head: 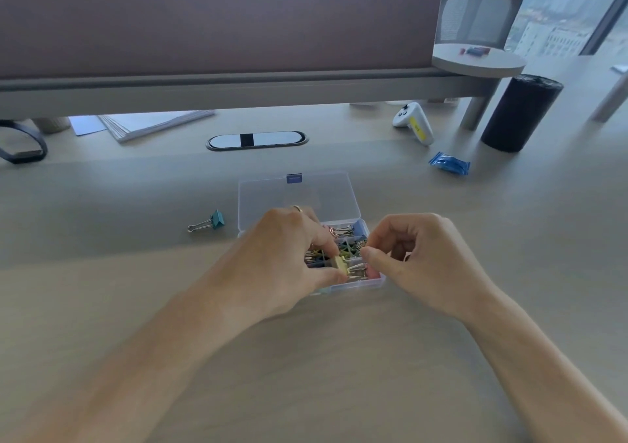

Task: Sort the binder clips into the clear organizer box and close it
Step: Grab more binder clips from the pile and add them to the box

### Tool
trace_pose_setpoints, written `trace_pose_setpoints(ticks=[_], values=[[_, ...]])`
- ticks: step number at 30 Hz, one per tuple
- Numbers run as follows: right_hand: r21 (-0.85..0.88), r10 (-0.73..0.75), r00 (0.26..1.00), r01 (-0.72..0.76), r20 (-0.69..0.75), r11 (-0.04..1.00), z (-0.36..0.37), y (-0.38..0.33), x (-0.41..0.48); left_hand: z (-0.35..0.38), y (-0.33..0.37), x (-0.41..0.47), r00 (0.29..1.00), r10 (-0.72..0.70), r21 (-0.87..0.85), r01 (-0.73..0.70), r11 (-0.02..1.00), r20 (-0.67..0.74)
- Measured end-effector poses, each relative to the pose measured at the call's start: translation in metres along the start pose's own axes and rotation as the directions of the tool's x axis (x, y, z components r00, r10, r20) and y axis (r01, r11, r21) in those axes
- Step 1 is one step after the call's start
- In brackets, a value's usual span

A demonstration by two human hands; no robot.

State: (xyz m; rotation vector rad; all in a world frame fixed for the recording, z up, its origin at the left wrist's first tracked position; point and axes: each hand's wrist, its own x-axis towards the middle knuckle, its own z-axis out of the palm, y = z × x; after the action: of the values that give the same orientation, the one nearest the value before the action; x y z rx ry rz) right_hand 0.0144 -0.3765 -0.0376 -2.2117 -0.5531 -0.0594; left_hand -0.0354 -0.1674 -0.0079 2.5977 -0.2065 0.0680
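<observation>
Yellow clip [339, 266]: my left hand [282, 255] pinched it, placing it into the organizer box [375, 281].
Right hand [418, 259]: fingers curled over the box; grip unclear.
Next: teal clip [211, 222] left of the box likely needed fetching.

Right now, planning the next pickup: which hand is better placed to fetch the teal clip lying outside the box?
Probably left: the teal clip lies left of the organizer box, nearer the left hand, once it drops its yellow clip.

Pale desk [339, 374] bears organizer box [295, 201], teal clip [217, 220], blue packet [449, 163], controller [413, 121], papers [153, 124]
</observation>
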Motion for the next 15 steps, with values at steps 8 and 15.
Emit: trace_pose_setpoints(ticks=[8,15], values=[[-0.05,-0.058,0.998,0.057,-0.024,0.997,-0.0038,0.003,0.0007,0.0005,0.0002,-0.0011,0.999,0.038,0.033,-0.038,0.999,0.009],[-0.049,-0.078,0.997,0.077,-0.008,0.996,-0.0024,0.0032,0.0004,-0.001,-0.0037,-0.0009,0.998,0.064,0.05,-0.064,0.997,0.012]])
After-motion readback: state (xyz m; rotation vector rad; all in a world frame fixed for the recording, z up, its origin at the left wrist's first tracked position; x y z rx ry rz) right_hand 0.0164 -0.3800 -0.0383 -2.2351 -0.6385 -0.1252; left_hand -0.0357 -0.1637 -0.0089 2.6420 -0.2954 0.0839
